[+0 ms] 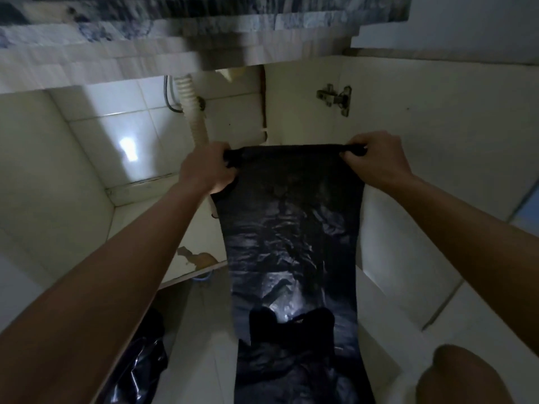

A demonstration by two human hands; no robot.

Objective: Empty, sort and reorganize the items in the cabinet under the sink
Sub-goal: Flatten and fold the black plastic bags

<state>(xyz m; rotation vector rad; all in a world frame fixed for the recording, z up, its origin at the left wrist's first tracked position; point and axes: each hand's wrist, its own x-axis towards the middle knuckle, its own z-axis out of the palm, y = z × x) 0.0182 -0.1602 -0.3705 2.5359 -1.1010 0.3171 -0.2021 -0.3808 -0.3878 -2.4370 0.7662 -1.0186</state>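
Note:
A long black plastic bag (294,246) hangs stretched out in front of the open sink cabinet (87,147). Its top edge is rolled into a dark tube between my hands. My left hand (208,167) grips the left end of that roll, and my right hand (376,158) pinches the right end. The sheet drops toward me, its lower end lying crumpled near the floor. The cabinet interior shows white tiled walls with a bright reflection.
A white corrugated drain hose (195,112) and grey cables run down the cabinet's back. The open door (423,135) with its metal hinge (335,99) stands to the right. Another crumpled black bag (140,365) lies at lower left. My knee (463,377) shows at lower right.

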